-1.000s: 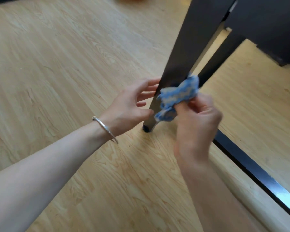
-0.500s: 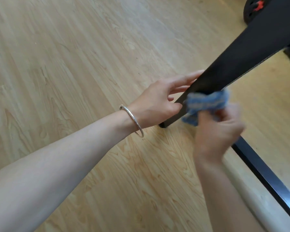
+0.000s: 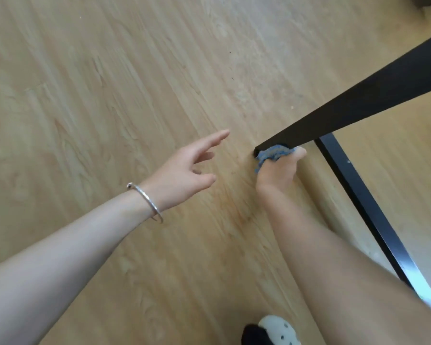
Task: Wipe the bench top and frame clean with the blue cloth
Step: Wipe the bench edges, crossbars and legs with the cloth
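Now R hand [image 3: 278, 174] presses blue cloth [image 3: 274, 154] on bench leg [image 3: 353, 110] foot; L hand [image 3: 184, 175] free.

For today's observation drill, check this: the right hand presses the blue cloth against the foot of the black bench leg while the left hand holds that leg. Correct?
Not quite. The head view shows the left hand holding nothing, fingers spread, apart from the black bench leg. The right hand does press the blue cloth against its foot.
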